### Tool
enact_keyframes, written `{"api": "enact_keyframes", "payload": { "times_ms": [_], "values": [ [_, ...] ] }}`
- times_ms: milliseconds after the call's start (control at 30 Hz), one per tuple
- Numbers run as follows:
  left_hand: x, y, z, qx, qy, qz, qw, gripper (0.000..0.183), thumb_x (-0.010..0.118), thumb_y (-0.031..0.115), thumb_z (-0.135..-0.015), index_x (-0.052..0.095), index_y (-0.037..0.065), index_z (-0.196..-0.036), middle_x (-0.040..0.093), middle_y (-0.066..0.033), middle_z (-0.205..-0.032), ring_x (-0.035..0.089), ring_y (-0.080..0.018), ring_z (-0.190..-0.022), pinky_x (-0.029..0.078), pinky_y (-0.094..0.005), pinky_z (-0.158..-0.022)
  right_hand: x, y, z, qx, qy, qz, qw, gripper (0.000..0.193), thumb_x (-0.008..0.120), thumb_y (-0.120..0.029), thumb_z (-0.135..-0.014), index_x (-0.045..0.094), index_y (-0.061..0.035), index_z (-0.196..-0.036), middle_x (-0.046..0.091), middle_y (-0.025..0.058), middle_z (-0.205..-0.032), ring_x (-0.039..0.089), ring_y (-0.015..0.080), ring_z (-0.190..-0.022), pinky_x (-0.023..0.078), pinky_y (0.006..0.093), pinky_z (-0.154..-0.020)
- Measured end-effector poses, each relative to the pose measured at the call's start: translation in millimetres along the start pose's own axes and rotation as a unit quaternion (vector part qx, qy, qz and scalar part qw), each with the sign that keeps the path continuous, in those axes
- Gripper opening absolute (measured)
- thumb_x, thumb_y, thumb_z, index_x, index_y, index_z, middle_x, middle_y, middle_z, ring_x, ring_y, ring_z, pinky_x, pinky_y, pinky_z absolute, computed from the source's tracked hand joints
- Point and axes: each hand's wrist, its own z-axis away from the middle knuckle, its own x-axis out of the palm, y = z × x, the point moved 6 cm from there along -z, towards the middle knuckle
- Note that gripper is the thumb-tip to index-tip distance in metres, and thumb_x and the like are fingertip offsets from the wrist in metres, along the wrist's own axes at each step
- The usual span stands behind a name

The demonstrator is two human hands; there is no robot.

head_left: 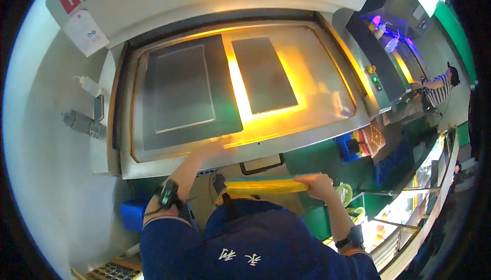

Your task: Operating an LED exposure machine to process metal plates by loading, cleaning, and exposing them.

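My left hand (212, 148), smeared by motion, is at the front edge of the machine's lit bed (319, 75), by the near right corner of a large dark sheet (176, 134). What its fingers do cannot be made out. A lighter rectangle with a pale outline shows within that sheet. To its right lies a smaller dark rectangular panel (263, 75), with bright yellow light along its sides. My right hand (316, 185) is closed on the right end of a yellow, see-through sheet (266, 186), seen nearly edge-on in front of my body.
A black handle (262, 165) sticks out from the machine's front. On the left ledge stand a grey bottle (84, 124) and a white squeeze bottle (89, 86). Blue bins (348, 147) are at right. Farther right, a person (440, 88) in a striped top works at another machine.
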Motion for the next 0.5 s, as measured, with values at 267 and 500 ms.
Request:
{"api": "enact_keyframes", "payload": {
  "times_ms": [267, 500],
  "values": [
    [-7.2, -23.1, 107.3, -0.044, 0.126, -0.086, 0.987, 0.065, 0.066, 0.026, -0.085, 0.044, 0.009, -0.143, 0.054, -0.0166, -0.139, 0.052, -0.0373, -0.127, 0.035, -0.0459, -0.112, -17.0, -90.8, -156.7, -0.157, 0.133, 0.011, 0.979, 0.045, 0.062, -0.024, -0.085, 0.06, -0.0237, -0.13, 0.064, 0.0035, -0.128, 0.066, 0.0253, -0.108, 0.053, 0.0432, -0.088],
    [-27.0, -162.1, 140.2, -0.156, 0.201, -0.221, 0.942, 0.06, 0.054, 0.006, -0.085, 0.042, 0.012, -0.143, 0.057, -0.0107, -0.136, 0.052, -0.0436, -0.124, 0.033, -0.0564, -0.111, 36.8, -141.8, -273.7, -0.19, 0.023, 0.115, 0.975, 0.059, 0.059, -0.017, -0.088, 0.043, -0.0189, -0.144, 0.046, 0.0049, -0.148, 0.046, 0.0335, -0.135, 0.039, 0.0495, -0.111]
  ]
}}
